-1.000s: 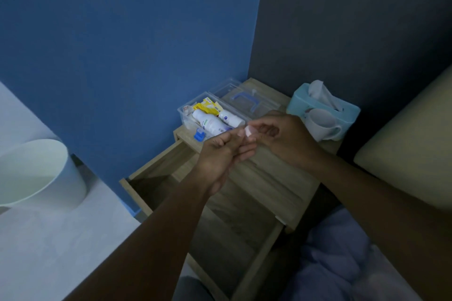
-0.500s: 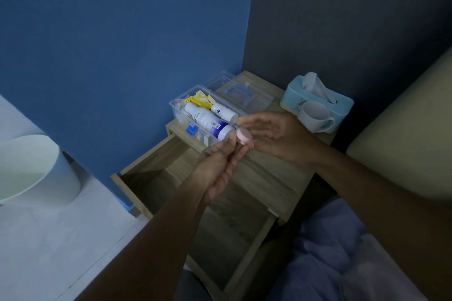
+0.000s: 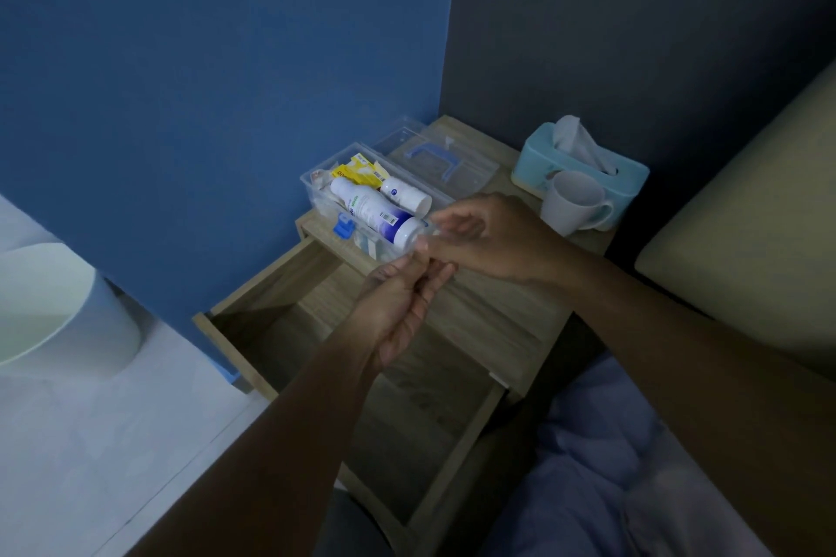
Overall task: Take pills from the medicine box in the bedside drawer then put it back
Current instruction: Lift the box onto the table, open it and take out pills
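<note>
My left hand (image 3: 398,312) and right hand (image 3: 488,240) meet fingertip to fingertip above the open drawer (image 3: 344,375). The fingers are loosely curled, and I cannot tell whether either holds a pill. Just beyond them the clear medicine box (image 3: 362,204) sits open on the wooden surface (image 3: 493,312), bottles inside, its lid (image 3: 441,158) lying behind it. A mug (image 3: 574,204) stands to the right.

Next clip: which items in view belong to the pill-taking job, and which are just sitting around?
Part of the job:
medicine box, open on the nightstand
its clear lid, set behind it
open drawer
left hand and right hand, meeting just in front of the box

Just lying about:
tissue box
white mug
white bin
</note>
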Action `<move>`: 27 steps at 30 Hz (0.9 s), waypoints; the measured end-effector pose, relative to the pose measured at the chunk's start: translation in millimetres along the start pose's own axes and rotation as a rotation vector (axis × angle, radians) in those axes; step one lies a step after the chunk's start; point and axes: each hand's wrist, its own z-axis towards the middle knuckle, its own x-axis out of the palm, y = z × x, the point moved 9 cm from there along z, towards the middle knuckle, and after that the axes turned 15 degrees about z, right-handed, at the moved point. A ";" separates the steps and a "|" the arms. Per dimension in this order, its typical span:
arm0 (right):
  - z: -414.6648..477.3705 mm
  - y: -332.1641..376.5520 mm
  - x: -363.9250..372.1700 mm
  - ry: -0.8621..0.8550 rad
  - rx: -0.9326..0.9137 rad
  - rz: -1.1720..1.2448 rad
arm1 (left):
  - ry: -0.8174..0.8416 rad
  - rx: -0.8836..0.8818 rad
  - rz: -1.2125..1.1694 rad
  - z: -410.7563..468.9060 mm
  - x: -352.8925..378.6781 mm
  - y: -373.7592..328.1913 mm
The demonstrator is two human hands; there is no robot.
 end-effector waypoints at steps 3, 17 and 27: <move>-1.6 8.0 -0.1 0.001 -0.084 -0.047 | 0.010 0.005 0.019 1.9 1.2 1.5; -31.1 -42.3 -51.1 -0.420 -0.108 0.355 | 0.127 -0.004 -0.098 17.9 6.8 14.9; -83.6 -194.8 -26.8 -0.738 0.216 0.486 | -0.001 0.143 0.547 61.2 4.9 33.8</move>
